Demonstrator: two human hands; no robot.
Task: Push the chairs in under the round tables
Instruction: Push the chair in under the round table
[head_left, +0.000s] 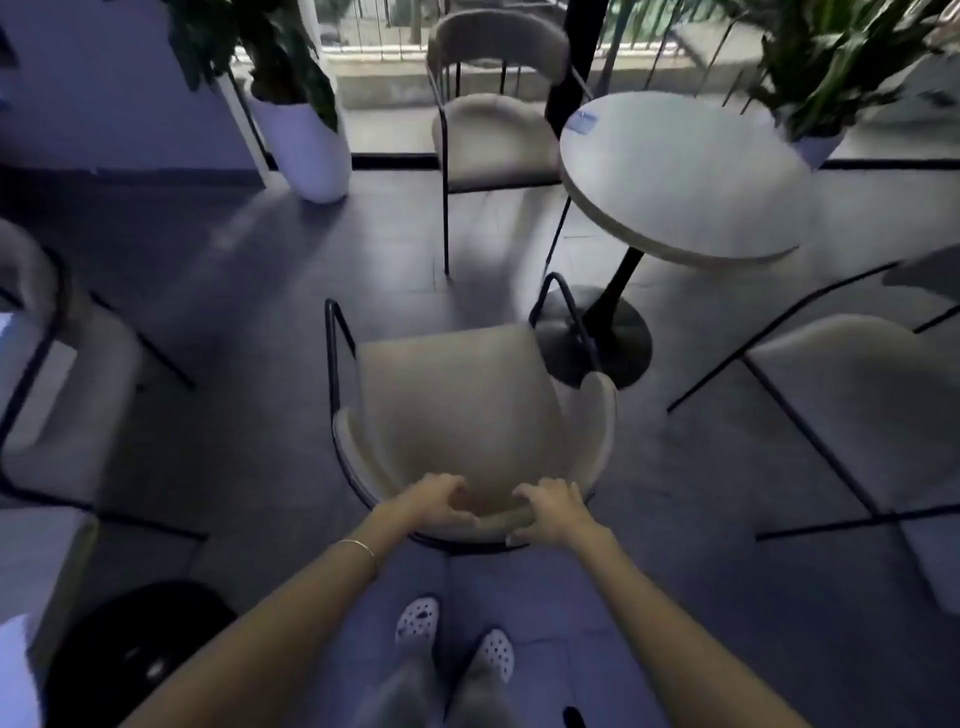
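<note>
A beige cushioned chair (457, 410) with a black metal frame stands right in front of me, its curved backrest nearest to me. My left hand (436, 501) and my right hand (550, 512) both grip the top of that backrest, side by side. The white round table (680, 176) on a black pedestal stands ahead and to the right; the chair's seat lies left of the pedestal base and outside the tabletop. A second beige chair (493, 130) stands at the table's far left side. A third beige chair (857, 395) stands at the right, near the table's front.
Another beige chair (57, 384) stands at the left edge. A white planter (306, 145) with a leafy plant sits at the back left, and another planter (815, 145) behind the table. A black round base (135, 654) lies at the lower left. My feet (452, 634) stand on grey floor tiles.
</note>
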